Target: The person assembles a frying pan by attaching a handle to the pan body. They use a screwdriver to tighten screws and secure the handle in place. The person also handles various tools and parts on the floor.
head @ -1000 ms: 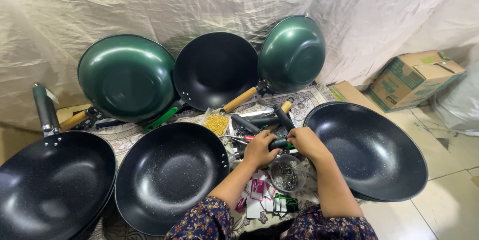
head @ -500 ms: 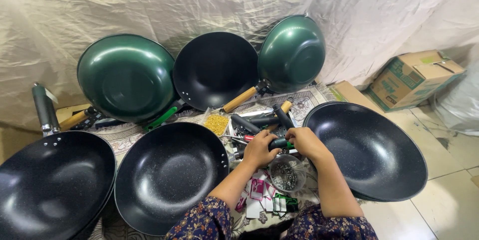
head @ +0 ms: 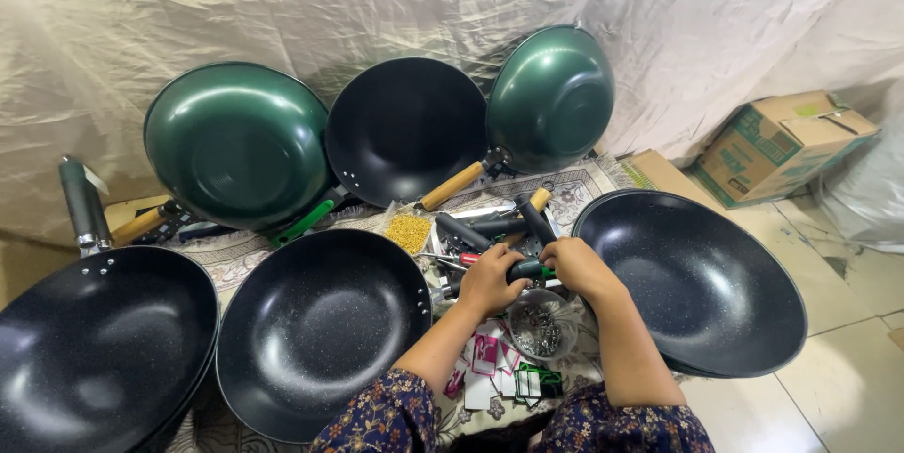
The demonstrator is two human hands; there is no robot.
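Head view: just right of the frame's centre, both hands meet over a heap of loose pan handles. The left hand (head: 490,279) is curled closed with its knuckles toward the camera, and the right hand (head: 576,266) is closed too. Between them they grip a dark handle piece (head: 524,270) with a green tip showing at its right end. Its long axis runs roughly left to right across the frame, from one fist to the other, so each hand has an end and neither is clearly nearer. Both forearms rise from the bottom edge of the frame and converge, the wrists bent slightly inward, the sleeves of flowered cloth.

Directly below the hands stands a small clear bowl of screws (head: 540,326). Just above them lie spare black handles (head: 485,227) and a wooden-tipped one. A little bag of yellow bits (head: 408,231) sits to the upper left. A black wok (head: 325,326) lies to the left, another black wok (head: 697,279) to the right, touching the right forearm's side of the heap. Green woks (head: 235,142) lean against the sheet behind.
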